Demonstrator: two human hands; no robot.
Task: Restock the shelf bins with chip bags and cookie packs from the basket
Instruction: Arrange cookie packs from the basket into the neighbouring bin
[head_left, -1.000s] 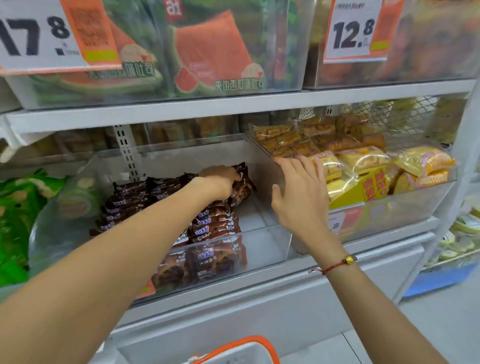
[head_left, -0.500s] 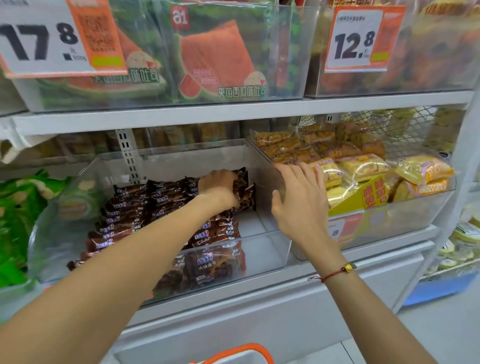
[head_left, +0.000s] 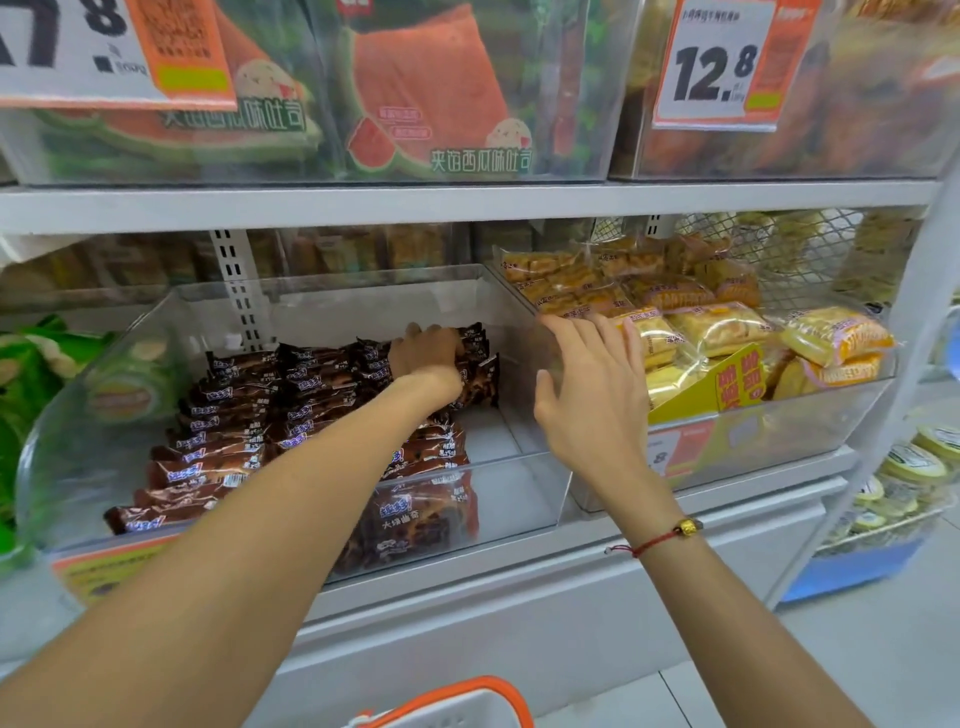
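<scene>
The left hand (head_left: 428, 347) grasps brown cookie packs (head_left: 291, 395) at the back of the clear bin (head_left: 519, 499), still part empty. The right hand (head_left: 592, 395) rests released on its wall. Restocking looks midway; the basket (head_left: 457, 701) waits below.

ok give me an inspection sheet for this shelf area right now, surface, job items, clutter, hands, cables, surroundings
surface: white shelf carrying clear bins; middle clear bin partly filled.
job's things: brown cookie packs stacked in the middle bin; basket with orange rim at the bottom edge.
clutter: yellow packs heaped in the right-hand bin, with a yellow card.
hands: left hand on the back cookie packs, grip hidden; right hand flat, fingers straight, on the middle bin's right wall.
cables: nothing seen.
surroundings: price tag 12.8 above; green packs at left.
</scene>
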